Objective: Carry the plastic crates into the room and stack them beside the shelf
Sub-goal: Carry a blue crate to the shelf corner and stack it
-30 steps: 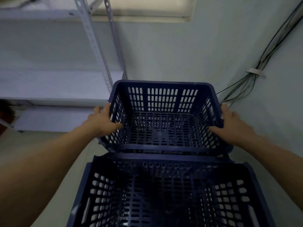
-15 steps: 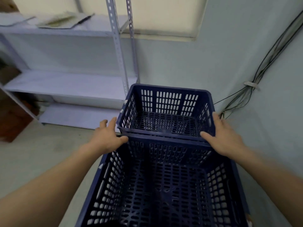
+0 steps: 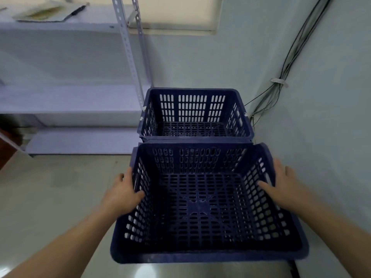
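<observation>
Count: two crates, both dark blue slatted plastic, open side up. Two hands, both on the near crate (image 3: 192, 207).

Left hand (image 3: 122, 194): thumb hooked over the left rim onto the inner wall, fingers (image 3: 125, 176) close together on the outside. The wall is pinched between them. Right hand (image 3: 287, 187): the mirror of that on the right rim, thumb inside, fingers (image 3: 281, 167) slightly fanned along the outer edge, clamping the wall. The near crate spans the gap between the two sets of fingers. Cannot tell whether its base rests on anything.

Far crate (image 3: 192, 109): just beyond the fingertips, its near rim touching or almost touching the held crate's far rim, its back to the wall (image 3: 200, 57).

Around: white metal shelf (image 3: 70, 99) ahead and left of the left fingers, its perforated upright (image 3: 128, 57) just beside the far crate's left corner. Papers (image 3: 40, 13) and one pen (image 3: 77, 11) on the upper level. A bundle of cables (image 3: 289, 57), tied once, runs down the wall ahead and right of the right fingers, ending near the far crate's right corner. Pale floor (image 3: 50, 197) left of the left hand.
</observation>
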`<action>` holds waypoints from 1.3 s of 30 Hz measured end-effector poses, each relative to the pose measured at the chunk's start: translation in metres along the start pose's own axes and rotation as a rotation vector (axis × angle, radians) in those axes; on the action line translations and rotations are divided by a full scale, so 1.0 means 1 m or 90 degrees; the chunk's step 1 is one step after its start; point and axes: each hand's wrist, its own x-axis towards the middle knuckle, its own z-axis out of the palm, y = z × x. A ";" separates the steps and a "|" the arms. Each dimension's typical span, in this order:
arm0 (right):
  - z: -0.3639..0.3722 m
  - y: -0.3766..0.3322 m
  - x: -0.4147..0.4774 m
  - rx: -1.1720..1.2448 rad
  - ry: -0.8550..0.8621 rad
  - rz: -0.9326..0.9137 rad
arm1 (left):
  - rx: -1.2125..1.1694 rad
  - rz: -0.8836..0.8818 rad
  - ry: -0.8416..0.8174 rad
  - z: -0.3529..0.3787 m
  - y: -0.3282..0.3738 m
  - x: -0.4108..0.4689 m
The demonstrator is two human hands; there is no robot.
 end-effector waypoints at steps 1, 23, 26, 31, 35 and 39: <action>0.007 0.006 -0.005 0.011 -0.005 0.002 | 0.007 0.003 -0.002 0.007 -0.002 -0.006; 0.033 0.022 -0.002 0.033 0.089 -0.049 | -0.011 0.033 0.163 0.044 -0.014 -0.002; 0.035 0.021 -0.008 0.036 0.094 -0.064 | 0.019 0.027 0.168 0.040 -0.013 -0.001; 0.028 0.018 -0.010 0.050 0.044 -0.057 | -0.052 0.011 0.156 0.035 -0.008 -0.002; 0.025 0.013 -0.018 0.080 0.050 -0.052 | -0.090 0.018 0.169 0.030 -0.007 0.008; 0.033 0.012 -0.027 0.081 0.058 -0.029 | -0.054 0.019 0.178 0.033 -0.014 0.016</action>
